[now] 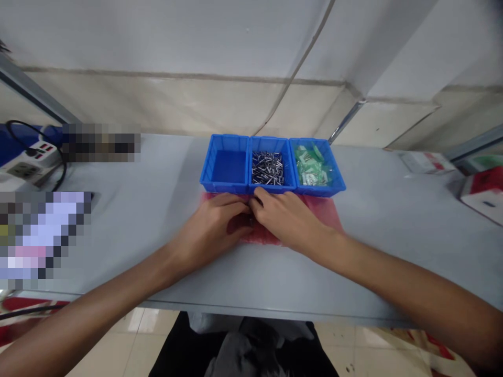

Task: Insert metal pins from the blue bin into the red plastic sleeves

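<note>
Pink plastic bag point(261, 236), under L hand point(208, 230) & R hand point(288, 220), fingers point(257, 198) pressed together on it

Moulded blue plastic bins point(223, 179) with a slight gloss; bright, polished metal pins point(268, 167) in one; thin, shiny green plastic packets point(312, 166) in another; a crinkly pink plastic sheet point(328, 211) lying on a smooth, matt grey bench point(157, 173).

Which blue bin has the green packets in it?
The rightmost bin holds the green packets; the middle bin holds metal pins, and the leftmost bin shows only blue floor.
</note>
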A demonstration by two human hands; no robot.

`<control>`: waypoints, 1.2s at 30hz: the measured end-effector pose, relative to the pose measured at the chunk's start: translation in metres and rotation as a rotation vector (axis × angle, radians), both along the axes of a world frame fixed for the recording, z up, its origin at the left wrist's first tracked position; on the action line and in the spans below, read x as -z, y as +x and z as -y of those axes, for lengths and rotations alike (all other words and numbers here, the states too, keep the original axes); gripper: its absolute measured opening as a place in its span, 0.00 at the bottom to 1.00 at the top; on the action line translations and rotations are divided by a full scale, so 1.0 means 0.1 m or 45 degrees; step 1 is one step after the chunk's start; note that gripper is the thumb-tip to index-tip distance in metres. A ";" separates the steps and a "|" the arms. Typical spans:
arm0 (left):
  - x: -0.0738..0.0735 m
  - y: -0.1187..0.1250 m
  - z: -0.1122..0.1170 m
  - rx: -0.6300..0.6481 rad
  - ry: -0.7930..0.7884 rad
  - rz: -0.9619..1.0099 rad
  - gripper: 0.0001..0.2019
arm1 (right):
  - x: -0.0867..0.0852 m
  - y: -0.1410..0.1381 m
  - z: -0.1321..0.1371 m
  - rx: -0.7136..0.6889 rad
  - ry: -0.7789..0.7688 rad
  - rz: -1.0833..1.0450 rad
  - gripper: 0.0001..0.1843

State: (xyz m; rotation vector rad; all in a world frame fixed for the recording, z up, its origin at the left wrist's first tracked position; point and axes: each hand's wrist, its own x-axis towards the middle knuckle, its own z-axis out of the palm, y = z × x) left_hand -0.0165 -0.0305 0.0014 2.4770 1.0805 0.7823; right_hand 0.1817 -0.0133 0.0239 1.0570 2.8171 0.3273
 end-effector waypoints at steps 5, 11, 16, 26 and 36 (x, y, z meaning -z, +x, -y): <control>-0.01 0.01 0.01 -0.026 0.053 0.071 0.09 | 0.09 0.05 -0.02 -0.072 0.098 -0.061 0.13; -0.01 -0.02 0.00 -0.072 0.058 0.067 0.10 | 0.11 0.08 -0.09 -0.234 0.111 -0.084 0.14; 0.00 -0.01 -0.02 -0.132 0.083 0.058 0.11 | 0.09 0.12 -0.13 -0.203 0.002 -0.134 0.11; -0.09 0.03 -0.06 -0.204 -0.044 0.106 0.08 | 0.03 0.24 -0.12 -0.107 -0.081 -0.357 0.10; -0.11 0.10 -0.16 -0.116 -0.024 -0.019 0.07 | -0.26 0.50 -0.21 0.021 -0.167 -0.674 0.12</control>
